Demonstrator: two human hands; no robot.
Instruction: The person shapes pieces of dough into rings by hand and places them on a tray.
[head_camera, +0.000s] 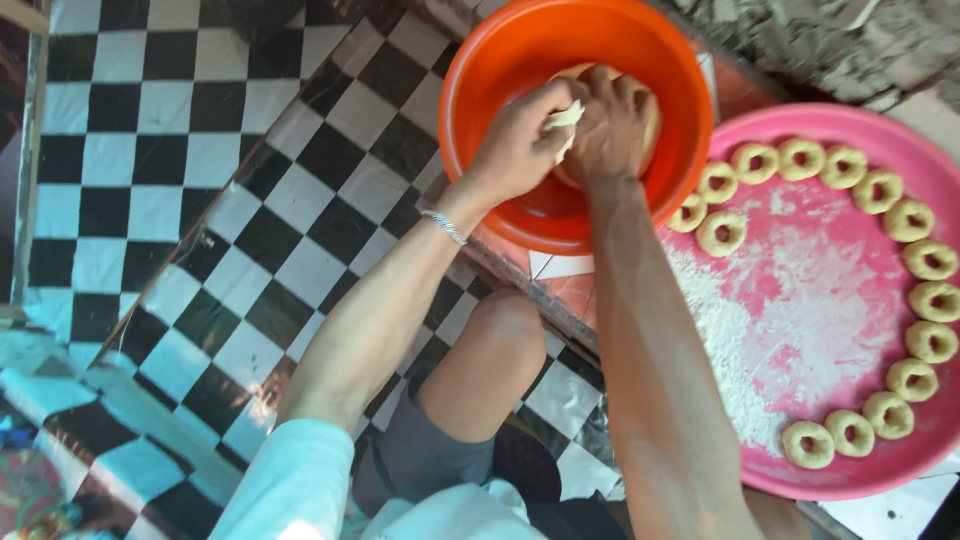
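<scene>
Both hands are down inside the orange bowl (470, 130), which sits at the top of the view, its rim just beside the pink tray (800, 330). The left hand (518, 145) is curled, fingers bent round a small pale piece of dough (565, 118) that shows between thumb and fingers; it grips that piece. A thin silver bracelet (444, 226) circles the left wrist. The right hand (612, 128) is also closed, knuckles up, pressed on the larger dough mass (652, 122) in the bowl, of which only a pale edge shows past the fingers; whether it grips or merely presses I cannot tell. The two hands touch each other at the piece of dough

On the tray, dough rings (930, 260) lie in a curved line along the far and right rim, from beside the bowl round to the near edge. Loose flour (735, 350) dusts the tray's middle and left part

Below the bowl a bare knee (505, 320) shows over a black-and-white checked floor (150, 130). A light blue sleeve (290, 480) covers the left upper arm
</scene>
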